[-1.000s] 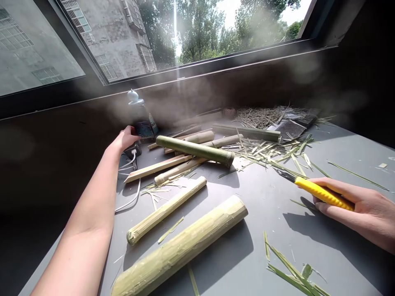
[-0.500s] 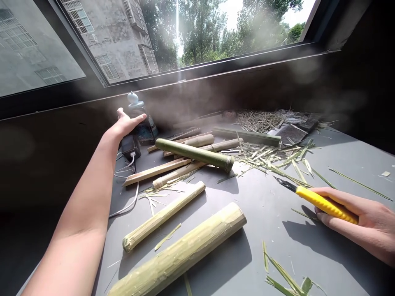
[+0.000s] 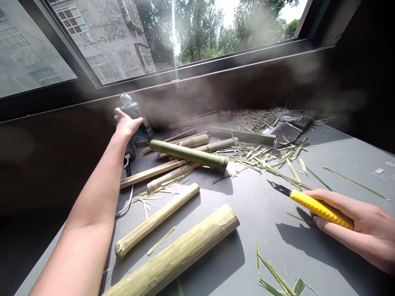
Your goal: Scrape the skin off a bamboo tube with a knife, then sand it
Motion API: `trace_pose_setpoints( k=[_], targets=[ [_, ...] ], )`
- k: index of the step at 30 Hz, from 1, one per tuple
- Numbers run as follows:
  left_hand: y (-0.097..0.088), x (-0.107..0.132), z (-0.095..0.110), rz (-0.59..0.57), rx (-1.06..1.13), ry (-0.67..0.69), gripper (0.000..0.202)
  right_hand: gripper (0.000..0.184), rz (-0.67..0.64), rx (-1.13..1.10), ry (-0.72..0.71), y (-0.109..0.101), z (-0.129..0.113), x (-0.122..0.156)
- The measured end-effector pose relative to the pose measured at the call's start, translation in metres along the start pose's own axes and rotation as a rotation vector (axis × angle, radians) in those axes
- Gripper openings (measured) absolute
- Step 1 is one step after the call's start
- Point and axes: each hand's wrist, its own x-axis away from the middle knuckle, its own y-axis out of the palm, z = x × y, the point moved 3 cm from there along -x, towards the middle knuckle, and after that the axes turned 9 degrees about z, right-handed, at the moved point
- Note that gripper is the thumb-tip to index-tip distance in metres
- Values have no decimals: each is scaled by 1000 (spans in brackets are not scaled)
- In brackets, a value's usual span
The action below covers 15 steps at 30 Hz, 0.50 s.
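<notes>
My left hand [image 3: 127, 124] is raised and open, fingers apart, holding nothing, just beside a bottle with a pale blue cap [image 3: 135, 117]. My right hand [image 3: 348, 218] grips a yellow utility knife [image 3: 314, 207], its blade pointing left above the table. On the grey table [image 3: 256, 230] lie a thick shaved bamboo tube [image 3: 173, 255] and a thinner shaved one [image 3: 156, 220]. Behind them rests a green bamboo tube [image 3: 189, 155] on flat bamboo strips [image 3: 151, 172]. Green shavings [image 3: 265, 162] are scattered close to the knife tip.
A black charger [image 3: 131, 150] with a white cable [image 3: 125, 201] sits at the table's left edge. Dry bamboo shavings [image 3: 259, 119] and a dark slab [image 3: 285, 132] lie at the back, under a window [image 3: 185, 37]. Dark floor drops beyond the left edge.
My left hand has lifted off the dark object by the bottle and opened. The right hand keeps the knife. The whole view has shifted slightly, with the table contents appearing further left.
</notes>
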Motion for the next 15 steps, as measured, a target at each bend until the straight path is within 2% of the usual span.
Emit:
trace_pose_setpoints(
  k=[4,10,15],
  targets=[
    [-1,4,2,37,12,-18,84,31,-100,-60,24,-1,5,0],
    [-4,6,2,29,6,-25,89,33,-130,-114,16,-6,2,0],
    [-10,8,-4,-20,-59,-9,99,37,-150,-114,-85,-7,-2,0]
  ],
)
